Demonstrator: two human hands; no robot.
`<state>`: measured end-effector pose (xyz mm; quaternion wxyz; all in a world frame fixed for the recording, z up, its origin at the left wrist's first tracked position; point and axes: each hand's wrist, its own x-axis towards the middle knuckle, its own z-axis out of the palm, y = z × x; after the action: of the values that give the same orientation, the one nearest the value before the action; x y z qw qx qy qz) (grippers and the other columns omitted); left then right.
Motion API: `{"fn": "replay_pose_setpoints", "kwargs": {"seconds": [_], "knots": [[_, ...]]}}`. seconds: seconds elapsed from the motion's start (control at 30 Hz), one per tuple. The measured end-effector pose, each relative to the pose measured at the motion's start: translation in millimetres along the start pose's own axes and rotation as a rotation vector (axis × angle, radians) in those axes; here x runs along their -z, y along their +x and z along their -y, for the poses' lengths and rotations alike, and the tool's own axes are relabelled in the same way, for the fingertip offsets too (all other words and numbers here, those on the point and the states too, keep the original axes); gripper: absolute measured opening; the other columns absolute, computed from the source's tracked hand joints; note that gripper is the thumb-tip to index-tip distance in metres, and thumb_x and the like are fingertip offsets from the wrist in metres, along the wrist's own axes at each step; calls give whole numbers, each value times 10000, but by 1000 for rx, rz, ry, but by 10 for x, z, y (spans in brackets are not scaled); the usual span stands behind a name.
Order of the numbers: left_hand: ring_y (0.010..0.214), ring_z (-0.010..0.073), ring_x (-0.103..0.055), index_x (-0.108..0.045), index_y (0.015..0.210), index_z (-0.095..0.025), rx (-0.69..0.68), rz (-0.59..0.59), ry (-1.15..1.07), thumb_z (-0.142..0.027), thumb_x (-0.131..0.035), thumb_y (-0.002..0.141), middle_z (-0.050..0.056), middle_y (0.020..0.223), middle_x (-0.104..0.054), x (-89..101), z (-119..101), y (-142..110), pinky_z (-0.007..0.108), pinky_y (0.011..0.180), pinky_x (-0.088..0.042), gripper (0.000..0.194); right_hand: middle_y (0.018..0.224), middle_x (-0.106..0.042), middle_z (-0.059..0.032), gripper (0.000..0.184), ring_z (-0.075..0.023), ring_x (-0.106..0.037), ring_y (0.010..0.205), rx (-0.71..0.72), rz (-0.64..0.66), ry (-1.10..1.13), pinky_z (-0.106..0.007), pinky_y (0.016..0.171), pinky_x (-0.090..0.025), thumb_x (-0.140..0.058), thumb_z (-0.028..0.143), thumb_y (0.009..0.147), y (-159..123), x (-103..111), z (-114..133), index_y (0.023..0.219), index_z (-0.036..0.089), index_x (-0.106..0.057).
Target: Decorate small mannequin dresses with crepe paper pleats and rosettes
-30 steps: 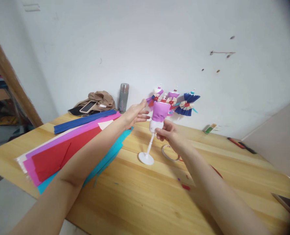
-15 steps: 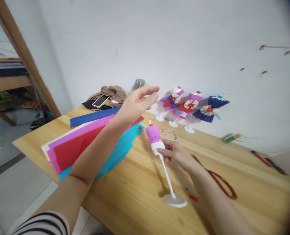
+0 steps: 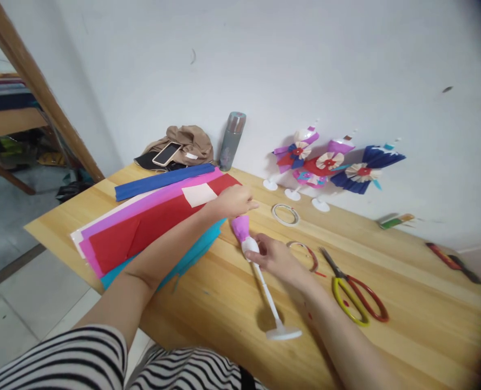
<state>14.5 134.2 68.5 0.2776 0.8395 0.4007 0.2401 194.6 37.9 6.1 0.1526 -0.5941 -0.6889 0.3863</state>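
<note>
My right hand [image 3: 271,253] is closed around the white hip part of a small dress-form mannequin [image 3: 250,248], which has a purple paper top [image 3: 240,227]. The form leans, its head end up and left; its thin white stem runs down to a round base. Over the form's upper end is my left hand [image 3: 235,201], fingers curled in, hiding the neck. Whatever those fingertips pinch is out of sight. Sheets of coloured crepe paper lie under my left forearm: a red sheet [image 3: 143,230], a teal sheet [image 3: 195,252] and a cream piece [image 3: 199,195].
Along the wall stand dressed mannequins, one in a blue dress [image 3: 366,170]. Right of my hand lie scissors [image 3: 348,290], a tape roll [image 3: 285,215] and a red-and-white ring [image 3: 310,254]. Behind the paper are a grey flask [image 3: 231,143], a phone [image 3: 167,154] and brown cloth [image 3: 192,141].
My left hand rose off to the left with fingers apart, then came down over the mannequin's top, curled. My right hand brought the mannequin nearer and tilted it. The view shifted too.
</note>
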Motion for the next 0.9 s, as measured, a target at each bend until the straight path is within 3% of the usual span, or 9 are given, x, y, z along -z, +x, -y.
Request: {"fn": "replay_pose_setpoints", "kwargs": {"seconds": [0.1, 0.23, 0.33, 0.43, 0.53, 0.7, 0.8, 0.9], "knots": [[800, 272, -615, -521, 493, -207, 44, 46, 108, -394, -584, 910, 57, 555, -511, -214, 85, 64, 393, 797, -462, 461, 840, -709, -61, 359, -221, -621, 744, -12, -36, -107, -311, 667, -388, -714, 390, 797, -40, -26, 56, 1073, 170, -644], [803, 282, -625, -557, 506, -192, 64, 131, 190, -341, -663, 851, 69, 562, -544, -313, 132, 101, 369, 763, -458, 391, 868, -736, -81, 379, -237, -648, 752, -28, -33, -268, -309, 664, -377, -721, 385, 816, -60, -64, 81, 1114, 176, -616], [756, 236, -608, -572, 547, -179, 60, 200, 225, -239, -685, 804, 56, 605, -592, -308, 147, 117, 329, 720, -440, 288, 920, -743, -91, 400, -253, -671, 787, -14, -28, -288, -308, 669, -379, -706, 399, 827, -72, -76, 79, 1149, 190, -592], [756, 204, -604, -611, 613, -160, 49, 247, 239, -229, -641, 847, 63, 701, -658, -295, 149, 129, 305, 712, -428, 246, 878, -735, -85, 427, -247, -659, 744, -30, -25, -301, -302, 645, -370, -691, 407, 834, -87, -76, 81, 1183, 188, -576], [843, 201, -630, -701, 828, -136, 31, 292, 253, -280, -662, 868, 77, 879, -725, -290, 150, 125, 284, 740, -438, 155, 831, -722, -72, 450, -240, -649, 721, -28, -30, -306, -296, 637, -368, -692, 415, 833, -94, -80, 71, 1203, 187, -579], [948, 245, -652, -710, 1128, -109, 12, 382, 321, -303, -780, 775, 104, 992, -748, -252, 117, 78, 301, 777, -463, 409, 837, -730, -82, 440, -244, -657, 708, -30, -60, -301, -299, 632, -378, -681, 411, 837, -70, -92, 7, 1196, 183, -572], [974, 252, -651, -714, 1147, -94, -6, 396, 357, -233, -752, 776, 118, 1006, -748, -199, 70, 47, 299, 775, -458, 397, 841, -741, -90, 391, -251, -665, 700, -39, -55, -291, -306, 630, -386, -662, 423, 845, -51, -82, -22, 1149, 195, -567], [882, 238, -640, -749, 1010, -102, -24, 406, 389, -147, -708, 744, 108, 919, -740, -171, 42, 34, 303, 709, -433, 274, 845, -747, -94, 348, -261, -680, 698, -50, -44, -296, -320, 635, -403, -646, 437, 848, -40, -70, -25, 1093, 210, -548]]}}
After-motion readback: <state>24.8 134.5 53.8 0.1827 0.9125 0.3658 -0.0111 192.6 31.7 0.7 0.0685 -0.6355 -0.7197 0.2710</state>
